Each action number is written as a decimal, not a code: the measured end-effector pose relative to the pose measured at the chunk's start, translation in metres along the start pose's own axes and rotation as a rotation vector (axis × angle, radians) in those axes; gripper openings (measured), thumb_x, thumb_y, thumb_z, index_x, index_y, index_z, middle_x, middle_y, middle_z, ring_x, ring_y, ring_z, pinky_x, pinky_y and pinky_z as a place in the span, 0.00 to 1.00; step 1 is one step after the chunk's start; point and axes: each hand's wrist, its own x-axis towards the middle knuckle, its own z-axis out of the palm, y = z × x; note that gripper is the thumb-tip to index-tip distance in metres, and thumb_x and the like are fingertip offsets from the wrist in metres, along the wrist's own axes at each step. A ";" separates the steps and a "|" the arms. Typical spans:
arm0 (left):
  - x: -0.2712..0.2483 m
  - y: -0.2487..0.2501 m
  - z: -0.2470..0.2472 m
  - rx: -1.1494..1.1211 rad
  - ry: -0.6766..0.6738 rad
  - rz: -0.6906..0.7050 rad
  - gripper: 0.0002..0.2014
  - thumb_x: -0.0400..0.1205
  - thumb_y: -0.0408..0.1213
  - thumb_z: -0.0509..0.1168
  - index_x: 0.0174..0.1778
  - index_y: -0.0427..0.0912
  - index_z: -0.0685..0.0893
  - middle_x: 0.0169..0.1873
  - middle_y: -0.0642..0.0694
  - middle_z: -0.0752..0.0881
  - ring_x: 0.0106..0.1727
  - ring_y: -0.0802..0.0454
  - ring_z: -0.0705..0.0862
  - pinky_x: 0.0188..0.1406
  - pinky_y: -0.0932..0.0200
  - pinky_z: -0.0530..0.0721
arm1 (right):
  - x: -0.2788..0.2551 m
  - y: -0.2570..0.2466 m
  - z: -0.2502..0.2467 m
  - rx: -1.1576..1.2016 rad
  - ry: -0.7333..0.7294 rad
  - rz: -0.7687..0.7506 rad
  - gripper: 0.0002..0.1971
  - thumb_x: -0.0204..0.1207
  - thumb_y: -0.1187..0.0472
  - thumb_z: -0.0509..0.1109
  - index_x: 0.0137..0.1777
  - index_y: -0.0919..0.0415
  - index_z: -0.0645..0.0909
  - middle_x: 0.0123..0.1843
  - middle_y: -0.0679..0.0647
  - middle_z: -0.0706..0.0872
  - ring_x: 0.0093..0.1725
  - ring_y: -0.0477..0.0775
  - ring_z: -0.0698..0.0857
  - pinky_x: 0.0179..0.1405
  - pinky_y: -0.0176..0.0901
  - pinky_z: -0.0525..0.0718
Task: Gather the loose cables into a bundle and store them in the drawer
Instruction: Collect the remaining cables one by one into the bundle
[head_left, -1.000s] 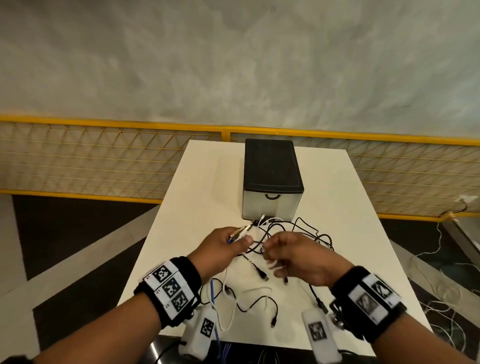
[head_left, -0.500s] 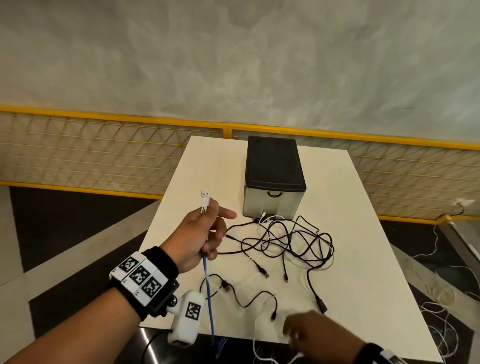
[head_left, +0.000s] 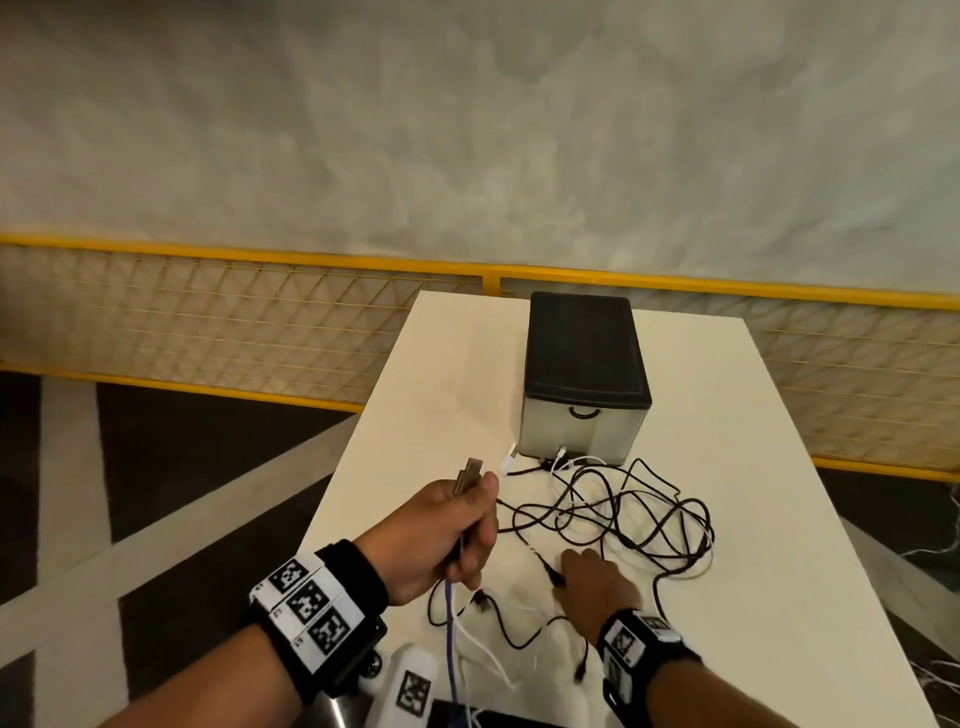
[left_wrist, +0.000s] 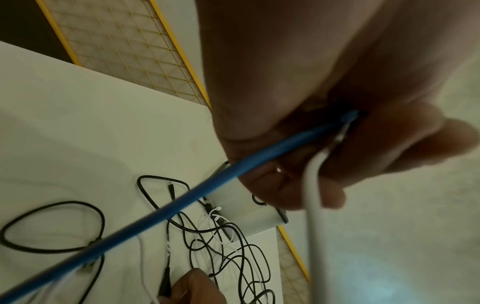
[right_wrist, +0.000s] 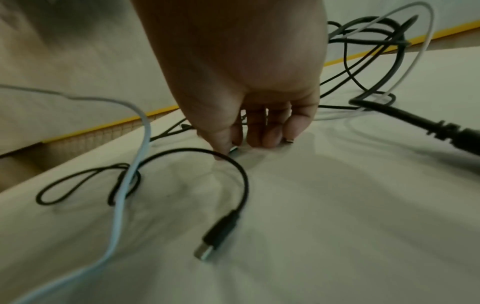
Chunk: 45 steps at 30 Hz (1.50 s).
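Note:
My left hand (head_left: 470, 525) is raised over the table's left side and grips a blue cable (head_left: 449, 639) and a white cable (left_wrist: 313, 205). Their USB plugs (head_left: 467, 475) stick up out of the fist. In the left wrist view the fingers (left_wrist: 285, 185) curl round both cords. My right hand (head_left: 563, 564) reaches down to the tabletop, its thumb and fingertips (right_wrist: 270, 139) pinching the plug of a black cable (head_left: 551, 570). A tangle of black and white cables (head_left: 623, 514) lies in front of the shut drawer box (head_left: 584, 384).
The drawer box has a black top and a small handle (head_left: 584, 413) facing me. A loose black USB cable (right_wrist: 221, 232) and white cord (right_wrist: 124, 185) lie near the table's front edge. The white table (head_left: 779, 571) is bare on the right; a yellow mesh fence (head_left: 234, 322) stands behind.
My right hand came forward from the table's near edge onto the black plug. My left hand, still holding its cables, dropped back toward me and shifted right.

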 end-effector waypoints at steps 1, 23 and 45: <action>0.001 0.000 0.000 -0.001 0.018 0.002 0.26 0.82 0.58 0.60 0.25 0.43 0.80 0.16 0.45 0.73 0.17 0.50 0.67 0.30 0.54 0.74 | 0.000 0.000 -0.001 -0.014 -0.005 -0.007 0.16 0.80 0.46 0.62 0.64 0.52 0.74 0.66 0.54 0.78 0.66 0.60 0.78 0.61 0.52 0.80; 0.056 0.021 0.058 0.292 0.047 0.325 0.13 0.82 0.51 0.60 0.46 0.49 0.87 0.40 0.49 0.90 0.45 0.54 0.86 0.47 0.55 0.80 | -0.095 -0.030 -0.245 0.933 0.296 -0.449 0.06 0.78 0.70 0.72 0.45 0.59 0.87 0.33 0.51 0.89 0.31 0.44 0.87 0.29 0.28 0.79; 0.013 -0.018 0.028 -0.012 0.055 -0.202 0.21 0.84 0.42 0.66 0.27 0.50 0.66 0.28 0.45 0.53 0.21 0.54 0.53 0.20 0.65 0.52 | -0.038 0.000 -0.169 2.038 -0.120 0.260 0.14 0.86 0.55 0.57 0.41 0.55 0.79 0.41 0.52 0.94 0.50 0.50 0.89 0.70 0.67 0.65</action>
